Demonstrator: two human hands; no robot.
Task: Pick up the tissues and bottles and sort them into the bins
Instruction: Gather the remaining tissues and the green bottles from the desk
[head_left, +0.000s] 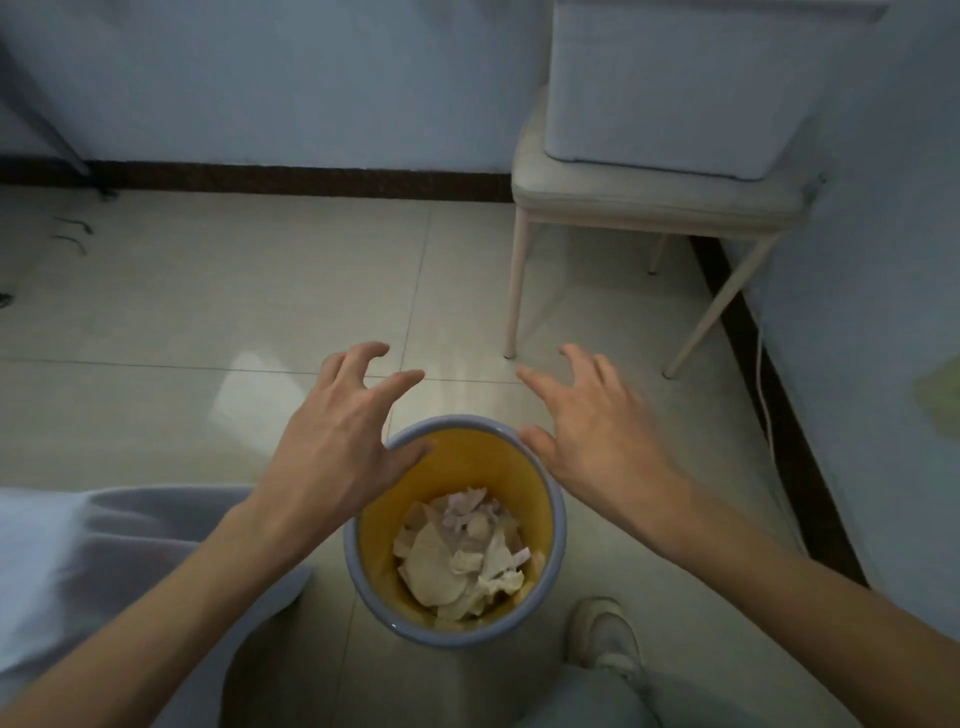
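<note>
Floor (234, 291): pale glossy tiles with thin grout lines.
Skirting (311, 179): dark brown strip along the foot of the walls.
Wall (260, 78): plain and pale.
Chair (649, 202): cream padded seat on slim splayed legs, standing in the right corner.
Box (675, 88): large and white, resting on the chair seat.
Cable (763, 395): white, running beside the right skirting.
Scraps (75, 234): small and dark, on the floor at far left.
</note>
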